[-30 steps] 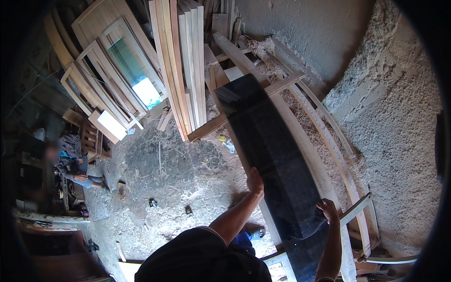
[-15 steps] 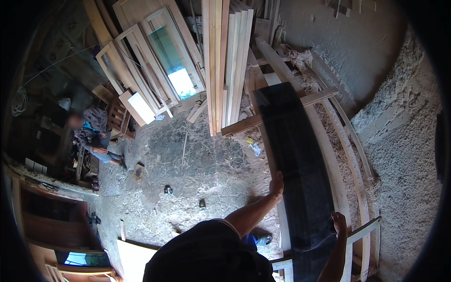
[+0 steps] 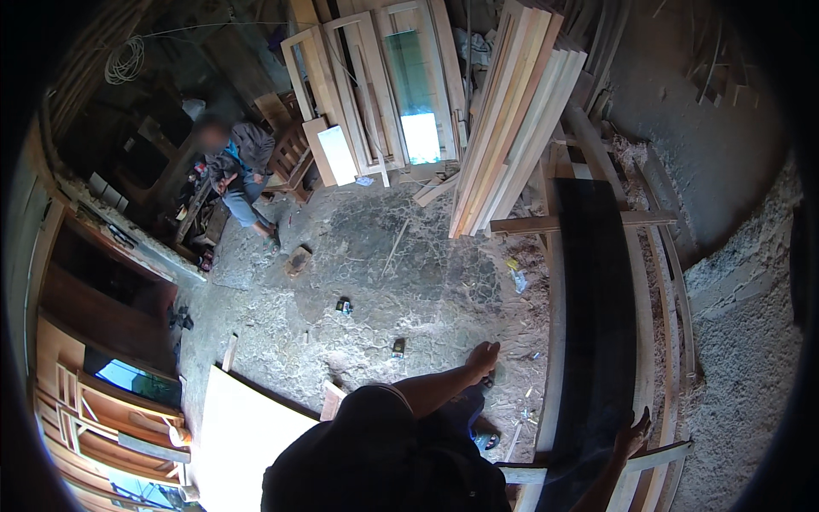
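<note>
A long dark panel [image 3: 593,307], smooth and black, lies lengthwise over wooden rails on my right. My left hand [image 3: 484,358] hangs over the floor, apart from the panel's left side. Its fingers look curled in, and no object shows in them. Beside the panel's right edge, near its close end, is my right hand [image 3: 632,435] with its fingers apart. Whether it touches the edge cannot be made out. Beneath the panel run a far crosspiece [image 3: 525,225] and a near crosspiece [image 3: 661,456].
Tall planks [image 3: 512,128] lean upright ahead, beside door frames [image 3: 363,94]. A person [image 3: 243,166] sits at the far left. Small boxes [image 3: 398,347] and a wood block [image 3: 298,260] lie on the floor. A white board [image 3: 247,439] is at lower left; a rough wall [image 3: 751,307] rises at right.
My left hand has come off the panel's left edge and moved left over the floor. My right hand's fingers have spread at the right edge. The view has turned, showing more of the left side.
</note>
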A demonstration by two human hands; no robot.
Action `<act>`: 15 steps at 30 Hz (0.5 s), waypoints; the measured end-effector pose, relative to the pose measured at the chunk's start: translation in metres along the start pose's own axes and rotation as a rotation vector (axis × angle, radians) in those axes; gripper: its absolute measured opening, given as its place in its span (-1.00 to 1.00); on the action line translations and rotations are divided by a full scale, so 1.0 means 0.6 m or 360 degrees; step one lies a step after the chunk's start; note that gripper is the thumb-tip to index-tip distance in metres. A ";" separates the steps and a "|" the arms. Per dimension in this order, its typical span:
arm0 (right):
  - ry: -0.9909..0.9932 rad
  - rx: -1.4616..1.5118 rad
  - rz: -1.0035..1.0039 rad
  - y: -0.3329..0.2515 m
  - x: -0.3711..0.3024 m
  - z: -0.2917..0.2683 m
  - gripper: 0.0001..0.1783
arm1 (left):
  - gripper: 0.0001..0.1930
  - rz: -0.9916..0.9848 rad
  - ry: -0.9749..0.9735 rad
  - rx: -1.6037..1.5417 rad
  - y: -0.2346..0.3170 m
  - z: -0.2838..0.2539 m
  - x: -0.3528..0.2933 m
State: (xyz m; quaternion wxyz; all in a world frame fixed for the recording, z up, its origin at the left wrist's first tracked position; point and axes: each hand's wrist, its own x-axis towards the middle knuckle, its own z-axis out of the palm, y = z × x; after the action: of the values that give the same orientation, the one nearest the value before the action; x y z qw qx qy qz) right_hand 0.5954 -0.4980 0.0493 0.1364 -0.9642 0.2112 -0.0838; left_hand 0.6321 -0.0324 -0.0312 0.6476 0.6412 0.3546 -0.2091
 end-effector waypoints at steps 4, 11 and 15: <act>0.0089 0.0049 -0.0053 -0.002 -0.097 0.002 -0.48 | -0.62 0.0362 0.0237 0.0349 -0.073 0.004 0.059; -0.0063 0.0198 0.0278 0.025 -0.330 0.032 -0.48 | -0.56 0.0227 -0.0007 0.0341 -0.078 0.013 0.023; 0.0155 0.0676 0.0185 0.098 -0.415 0.111 -0.50 | -0.56 0.0291 -0.0074 0.0243 -0.046 0.000 0.014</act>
State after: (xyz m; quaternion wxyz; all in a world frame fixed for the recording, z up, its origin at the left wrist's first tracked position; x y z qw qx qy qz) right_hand 0.3641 -0.4273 -0.0575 0.3307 -0.8949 0.2504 -0.1649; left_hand 0.6174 -0.0331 -0.0563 0.6213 0.7133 0.2627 -0.1903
